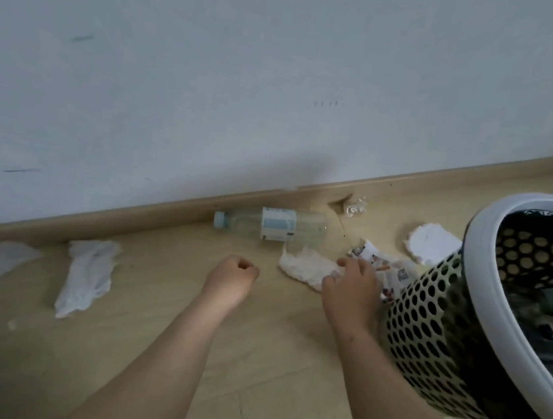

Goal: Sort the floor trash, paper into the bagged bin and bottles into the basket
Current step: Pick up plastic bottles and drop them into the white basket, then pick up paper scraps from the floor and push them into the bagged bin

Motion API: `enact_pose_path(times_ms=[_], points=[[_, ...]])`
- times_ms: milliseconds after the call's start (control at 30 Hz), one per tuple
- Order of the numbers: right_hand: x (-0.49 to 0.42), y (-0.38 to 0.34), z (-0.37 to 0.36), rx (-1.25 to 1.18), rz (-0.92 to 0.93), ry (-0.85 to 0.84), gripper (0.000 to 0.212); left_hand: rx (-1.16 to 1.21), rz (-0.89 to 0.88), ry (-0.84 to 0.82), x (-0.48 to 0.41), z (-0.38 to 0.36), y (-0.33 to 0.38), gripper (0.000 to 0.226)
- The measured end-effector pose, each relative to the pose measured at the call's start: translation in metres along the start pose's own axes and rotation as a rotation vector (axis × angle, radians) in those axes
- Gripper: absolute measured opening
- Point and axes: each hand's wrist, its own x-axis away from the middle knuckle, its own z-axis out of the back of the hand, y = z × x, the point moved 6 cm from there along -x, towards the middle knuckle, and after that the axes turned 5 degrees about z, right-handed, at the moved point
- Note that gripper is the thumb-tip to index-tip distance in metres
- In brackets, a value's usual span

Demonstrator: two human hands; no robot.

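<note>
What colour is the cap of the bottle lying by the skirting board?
Pale blue. The cap of the bottle shows best in the head view.

I can read no text anywhere on my feed. The bottle (pixel 307 228) lying along the skirting board (pixel 128 223) carries a white and pale blue label (pixel 278 225) round its middle, but the print is too blurred for me to make out a word or brand. The crumpled printed paper (pixel 371 254) beside the bin (pixel 430 295) shows small coloured blocks, none legible.
</note>
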Motion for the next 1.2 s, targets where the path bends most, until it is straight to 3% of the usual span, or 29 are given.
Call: enact_pose_path(times_ms=[200, 633, 900, 1200], points=[[-0.022, 0.026, 0.002, 0.051, -0.113, 0.083, 0.047, -0.021, 0.047, -0.069, -0.007, -0.014, -0.039, 0.011], [-0.016, 0.082, 0.014, -0.061, -0.256, 0.061, 0.063, 0.027, -0.01, -0.146, 0.004, -0.054, -0.007, 0.013], [-0.031, 0.096, -0.009, -0.425, -0.365, 0.02, 0.057, 0.029, 0.016, -0.101, 0.0, -0.042, -0.018, 0.012], [-0.022, 0.044, -0.046, -0.46, -0.115, -0.195, 0.038, 0.026, 0.038, -0.088, -0.001, -0.035, -0.027, 0.013]])
